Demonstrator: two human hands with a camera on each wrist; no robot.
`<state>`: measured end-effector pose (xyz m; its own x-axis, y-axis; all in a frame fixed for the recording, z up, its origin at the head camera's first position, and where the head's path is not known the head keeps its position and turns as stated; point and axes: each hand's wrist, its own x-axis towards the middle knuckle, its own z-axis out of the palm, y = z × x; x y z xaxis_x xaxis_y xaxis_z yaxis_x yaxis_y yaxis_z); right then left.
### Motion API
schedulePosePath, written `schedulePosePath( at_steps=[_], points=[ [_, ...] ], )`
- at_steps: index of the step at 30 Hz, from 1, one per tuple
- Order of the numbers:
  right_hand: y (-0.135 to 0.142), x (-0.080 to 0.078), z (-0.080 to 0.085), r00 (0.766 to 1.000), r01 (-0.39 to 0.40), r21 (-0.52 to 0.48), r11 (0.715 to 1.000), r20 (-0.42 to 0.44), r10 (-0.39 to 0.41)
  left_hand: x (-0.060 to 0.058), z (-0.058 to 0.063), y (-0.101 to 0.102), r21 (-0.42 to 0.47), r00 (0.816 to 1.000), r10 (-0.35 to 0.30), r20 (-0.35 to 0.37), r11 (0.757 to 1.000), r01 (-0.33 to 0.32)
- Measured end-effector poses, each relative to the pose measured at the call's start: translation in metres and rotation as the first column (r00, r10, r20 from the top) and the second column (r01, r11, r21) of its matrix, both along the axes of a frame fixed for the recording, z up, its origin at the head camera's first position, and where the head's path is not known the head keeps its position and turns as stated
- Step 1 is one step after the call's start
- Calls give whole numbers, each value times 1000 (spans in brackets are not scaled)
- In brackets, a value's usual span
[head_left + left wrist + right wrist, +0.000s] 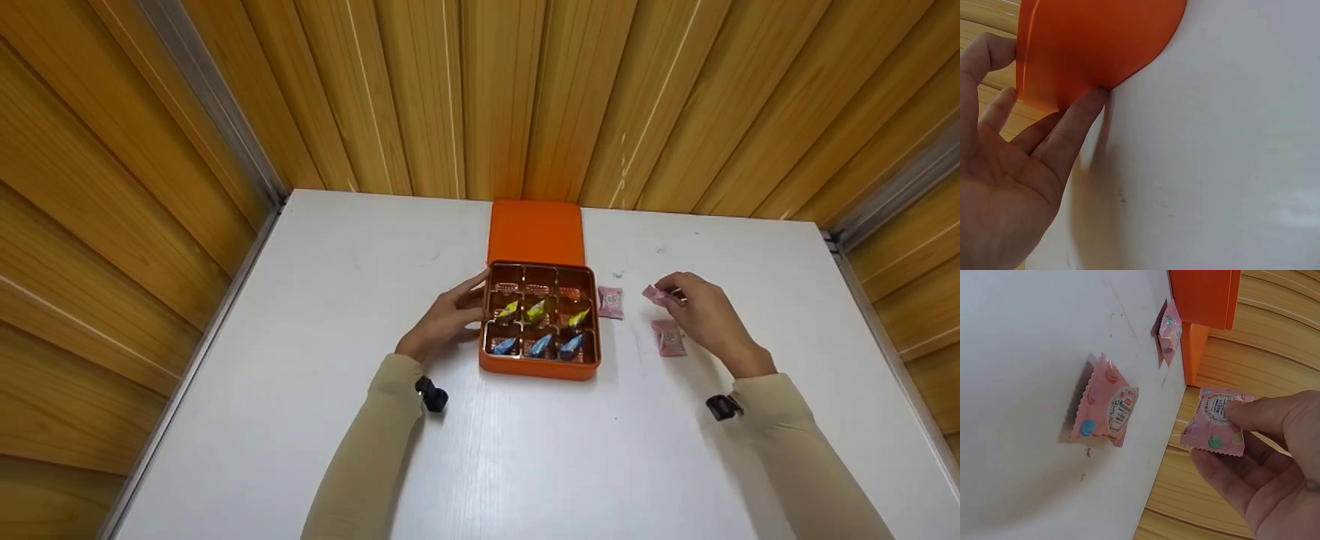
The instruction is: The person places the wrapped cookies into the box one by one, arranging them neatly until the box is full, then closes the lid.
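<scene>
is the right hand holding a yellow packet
No, the right hand pinches a pink packet between its thumb and fingers.

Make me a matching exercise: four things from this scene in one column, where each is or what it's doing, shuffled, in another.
1. Left hand
2. Right hand
3. Blue packets
4. Yellow packets

A. In the middle row of the orange box
B. Pinching a pink packet
C. Touching the orange box's side
D. In the near row of the orange box

Pairs: 1-C, 2-B, 3-D, 4-A
</scene>
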<state>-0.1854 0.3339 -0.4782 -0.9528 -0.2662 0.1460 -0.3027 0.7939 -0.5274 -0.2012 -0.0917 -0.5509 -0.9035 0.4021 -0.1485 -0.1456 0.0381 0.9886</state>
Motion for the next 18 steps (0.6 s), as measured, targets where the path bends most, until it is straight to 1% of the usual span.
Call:
schedulePosePath(
  at_steps=[5,11,18],
  points=[
    [-7,-5,2,999,-42,-9,999,-17,41,-1,0,1,-5,1000,-2,5,1000,2],
    [-19,-10,6,997,-76,-26,997,4,76,-1,1,1,-28,1000,4,-1,1000,-4],
    [-36,-17,8,991,-135,-37,990,-20,135,0,1,1,-42,1000,12,15,999,-11]
  ],
)
